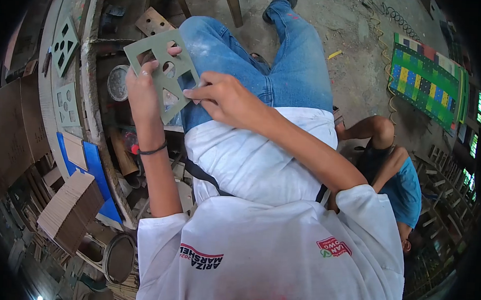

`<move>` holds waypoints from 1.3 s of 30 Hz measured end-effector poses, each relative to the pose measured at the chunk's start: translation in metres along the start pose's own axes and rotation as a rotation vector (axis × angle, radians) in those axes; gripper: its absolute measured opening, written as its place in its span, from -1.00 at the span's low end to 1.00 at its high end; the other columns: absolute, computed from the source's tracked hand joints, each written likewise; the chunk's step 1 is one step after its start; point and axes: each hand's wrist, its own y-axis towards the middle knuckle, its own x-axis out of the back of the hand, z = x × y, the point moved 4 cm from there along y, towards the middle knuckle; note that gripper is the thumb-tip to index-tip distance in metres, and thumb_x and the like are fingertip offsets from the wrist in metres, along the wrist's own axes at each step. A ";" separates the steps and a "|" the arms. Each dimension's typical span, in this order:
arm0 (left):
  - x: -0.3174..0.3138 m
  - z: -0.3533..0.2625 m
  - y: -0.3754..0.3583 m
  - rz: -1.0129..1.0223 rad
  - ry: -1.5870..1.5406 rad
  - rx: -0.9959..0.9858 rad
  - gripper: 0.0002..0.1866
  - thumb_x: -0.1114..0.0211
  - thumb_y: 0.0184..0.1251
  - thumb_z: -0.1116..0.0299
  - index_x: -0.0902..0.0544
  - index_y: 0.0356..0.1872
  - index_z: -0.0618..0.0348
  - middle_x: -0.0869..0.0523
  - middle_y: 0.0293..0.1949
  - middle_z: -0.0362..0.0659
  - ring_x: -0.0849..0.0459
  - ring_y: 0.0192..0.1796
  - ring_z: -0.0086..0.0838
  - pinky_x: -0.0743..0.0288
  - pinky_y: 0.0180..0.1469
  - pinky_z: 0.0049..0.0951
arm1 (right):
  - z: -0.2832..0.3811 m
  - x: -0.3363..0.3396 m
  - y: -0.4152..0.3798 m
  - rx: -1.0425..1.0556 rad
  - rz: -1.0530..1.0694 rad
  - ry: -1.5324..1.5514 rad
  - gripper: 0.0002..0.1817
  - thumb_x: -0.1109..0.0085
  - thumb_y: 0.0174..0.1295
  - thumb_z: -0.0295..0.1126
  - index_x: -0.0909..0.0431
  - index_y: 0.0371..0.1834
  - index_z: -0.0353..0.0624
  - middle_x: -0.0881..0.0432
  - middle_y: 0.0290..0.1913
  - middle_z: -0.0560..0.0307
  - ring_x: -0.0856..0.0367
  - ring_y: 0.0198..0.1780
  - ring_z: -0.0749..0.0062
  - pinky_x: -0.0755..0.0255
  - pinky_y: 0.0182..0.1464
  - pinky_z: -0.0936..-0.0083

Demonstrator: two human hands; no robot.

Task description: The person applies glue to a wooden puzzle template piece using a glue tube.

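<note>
A grey-green board (pixel 158 81) with cut-out shapes, among them a triangle, a round hole and squarish openings, is tilted above my jeans. My left hand (pixel 144 87) grips its left side, thumb on the face and a fingertip showing through an upper opening. At the board's lower right edge, beside a squarish opening, my right hand (pixel 217 95) is closed in a pinch with its fingertips against the board. Whatever lies between those fingertips is hidden or too small to make out.
Two similar boards, one dark green (pixel 65 47) and one pale (pixel 67 106), lie on the bench (pixel 85 89) at left. Near them are a blue panel (pixel 102 179), corrugated cardboard (pixel 70 212) and a round can (pixel 118 83). A person in a blue shirt (pixel 402 184) crouches at right, below a colourful panel (pixel 426 77).
</note>
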 end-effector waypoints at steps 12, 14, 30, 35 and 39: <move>0.010 0.014 0.014 -0.113 0.177 0.053 -0.67 -0.13 0.27 0.40 -0.56 0.02 0.32 -0.67 -0.20 -0.12 -0.62 -0.18 -0.48 -0.48 -0.06 -0.42 | -0.020 0.002 -0.001 -0.038 -0.007 0.062 -0.66 -0.20 0.06 -0.63 -0.73 -0.09 -0.13 -0.57 -0.36 -0.05 -0.59 -0.30 0.10 -0.49 -0.19 0.30; 0.008 0.007 0.005 -0.046 0.080 0.077 -0.63 -0.14 0.29 0.38 -0.54 0.08 0.33 -0.66 -0.13 -0.10 -0.62 -0.10 -0.45 -0.47 0.00 -0.41 | -0.019 0.000 -0.003 -0.051 -0.011 0.047 -0.70 -0.20 0.08 -0.60 -0.74 -0.12 -0.12 -0.57 -0.36 -0.08 -0.59 -0.30 0.03 -0.50 -0.18 0.25; -0.032 -0.014 -0.022 -0.109 0.305 -0.483 -0.71 0.06 0.51 0.37 -0.59 -0.09 0.35 -0.72 -0.30 -0.12 -0.63 -0.30 -0.51 -0.48 -0.15 -0.46 | 0.020 0.012 -0.002 0.032 -0.068 0.226 -0.71 -0.21 0.01 -0.64 -0.72 -0.16 -0.20 -0.56 -0.39 -0.03 -0.58 -0.34 0.13 -0.47 -0.26 0.32; -0.015 -0.045 -0.018 -0.194 0.432 -0.158 -0.67 0.03 0.52 0.25 -0.59 -0.20 0.32 -0.70 -0.47 -0.13 -0.61 -0.48 -0.53 -0.44 -0.41 -0.47 | 0.061 0.006 -0.005 0.086 -0.114 0.274 -0.69 -0.27 -0.02 -0.63 -0.72 -0.16 -0.16 -0.50 -0.32 -0.04 -0.58 -0.33 0.06 -0.48 -0.26 0.24; -0.011 -0.034 -0.017 -0.150 0.398 -0.094 -0.66 0.05 0.52 0.25 -0.59 -0.23 0.32 -0.67 -0.49 -0.17 -0.60 -0.46 -0.57 -0.44 -0.36 -0.48 | 0.055 -0.008 -0.011 0.069 -0.111 0.247 -0.70 -0.27 -0.02 -0.63 -0.72 -0.17 -0.15 -0.50 -0.32 -0.05 -0.58 -0.34 0.05 -0.48 -0.26 0.22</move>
